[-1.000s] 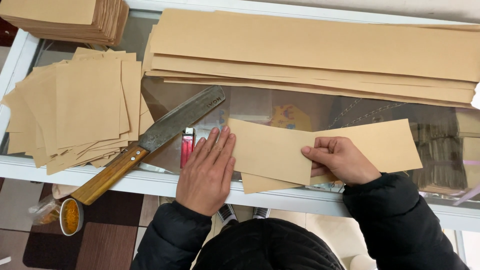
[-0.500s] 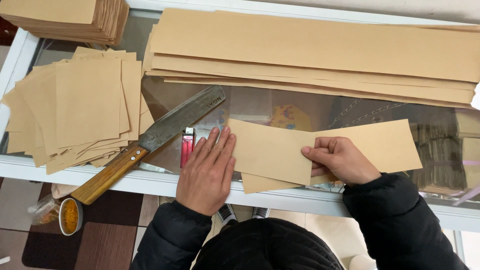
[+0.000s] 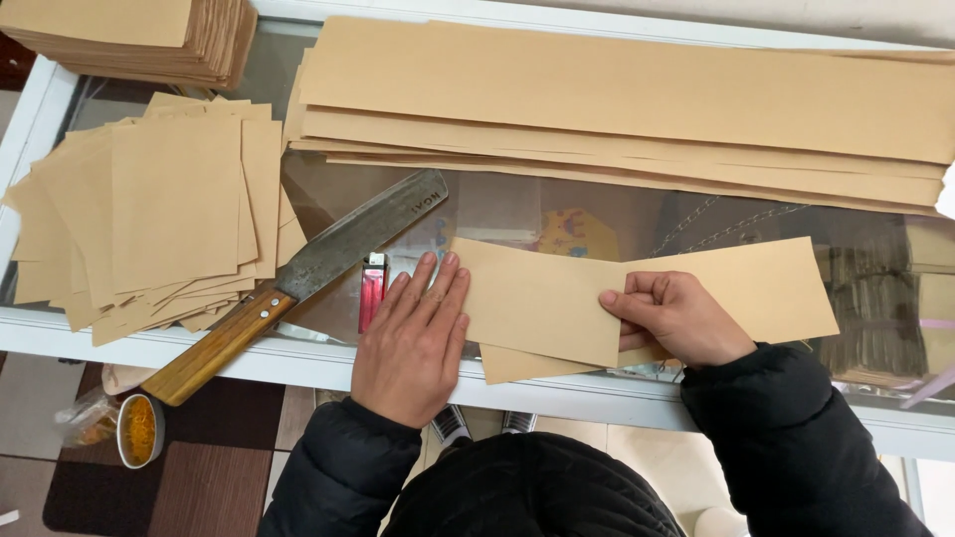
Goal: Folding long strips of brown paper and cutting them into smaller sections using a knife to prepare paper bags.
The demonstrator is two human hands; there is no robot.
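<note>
Left hand (image 3: 413, 333) flat, open beside folded brown strip (image 3: 557, 298), right hand (image 3: 676, 316) pinching it, one knife (image 3: 298, 278), one lighter (image 3: 372, 290)

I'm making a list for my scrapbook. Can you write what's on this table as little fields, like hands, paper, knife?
Left hand: left hand flat on the glass table, fingertips at the folded sheet's edge
Right hand: right hand pinching the folded brown sheet
Knife: big knife, wooden handle, lying diagonally
Lighter: red lighter beside the blade
Cut pieces: loose pile of squares at left
Long strips: stack of long strips at the back
</note>
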